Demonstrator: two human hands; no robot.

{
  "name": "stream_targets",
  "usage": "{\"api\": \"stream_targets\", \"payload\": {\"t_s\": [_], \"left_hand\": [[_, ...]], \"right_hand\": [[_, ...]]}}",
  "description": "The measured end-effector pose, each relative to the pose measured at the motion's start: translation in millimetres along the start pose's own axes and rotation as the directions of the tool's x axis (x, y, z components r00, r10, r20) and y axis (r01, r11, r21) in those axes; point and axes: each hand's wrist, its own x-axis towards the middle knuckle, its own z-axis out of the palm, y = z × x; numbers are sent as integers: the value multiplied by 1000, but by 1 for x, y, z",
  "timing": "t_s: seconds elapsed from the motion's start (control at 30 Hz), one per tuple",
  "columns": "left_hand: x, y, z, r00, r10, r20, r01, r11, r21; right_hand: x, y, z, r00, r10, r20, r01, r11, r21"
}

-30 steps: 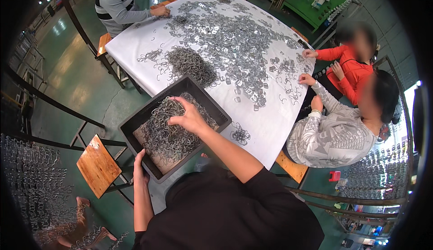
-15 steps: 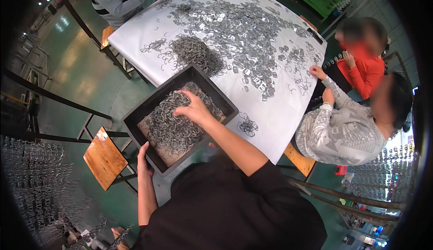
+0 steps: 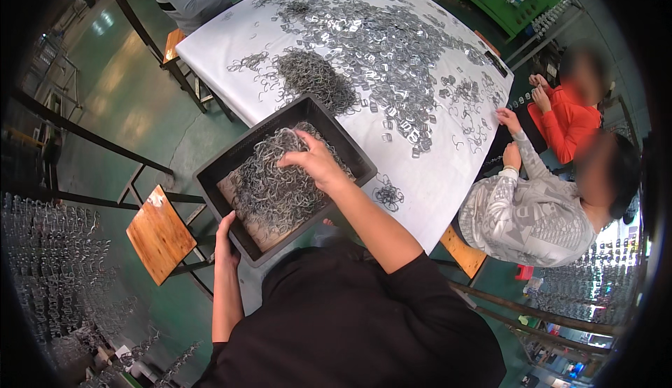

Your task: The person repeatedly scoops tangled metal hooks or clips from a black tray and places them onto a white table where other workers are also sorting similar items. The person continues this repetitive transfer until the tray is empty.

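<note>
A black plastic crate point(image 3: 241, 148) is tilted at the near edge of the white table. My left hand point(image 3: 224, 241) grips its near-left side, thumb against the rim and fingers hidden beneath. Inside lies a heap of small curved metal hooks point(image 3: 269, 195), and brown crate bottom shows at the near-left end. My right hand point(image 3: 316, 162) reaches into the crate, its fingers and thumb closed around a clump of these hooks at the top of the heap. Just beyond the crate, a dense pile of similar hooks point(image 3: 315, 80) sits on the table.
Many flat metal pieces point(image 3: 392, 59) spread across the white table point(image 3: 413, 195). A small bunch of hooks point(image 3: 388, 193) lies right of the crate. Two people sit along the right side, another at far left. A wooden stool point(image 3: 162, 237) stands at my left, with racks of hanging metal parts point(image 3: 52, 269) beyond.
My right hand has shifted slightly right within the crate, still closed on hooks, and hooks have moved toward the crate's far end. My left hand keeps its grip on the crate.
</note>
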Motion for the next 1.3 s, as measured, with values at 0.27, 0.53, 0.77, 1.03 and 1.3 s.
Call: {"api": "stream_targets", "payload": {"t_s": [0.27, 0.53, 0.77, 1.03, 1.3], "left_hand": [[0, 2, -5, 999, -35, 8, 35, 999, 17], [9, -8, -9, 999, -10, -33, 10, 1000, 14], [15, -14, -14, 999, 40, -5, -40, 999, -19], [13, -6, -14, 998, -34, 48, 36, 999, -31], [9, 2, -11, 1000, 21, 19, -20, 1000, -10]], "right_hand": [[-18, -57, -5, 1000, 2, 8, -3, 996, 89], [8, -19, -23, 999, 42, 19, -43, 998, 49], [22, -12, -30, 998, 50, -27, -49, 998, 46], [11, -60, -29, 999, -16, -35, 18, 998, 56], [37, 17, -43, 986, 69, -149, -80, 994, -69]]}}
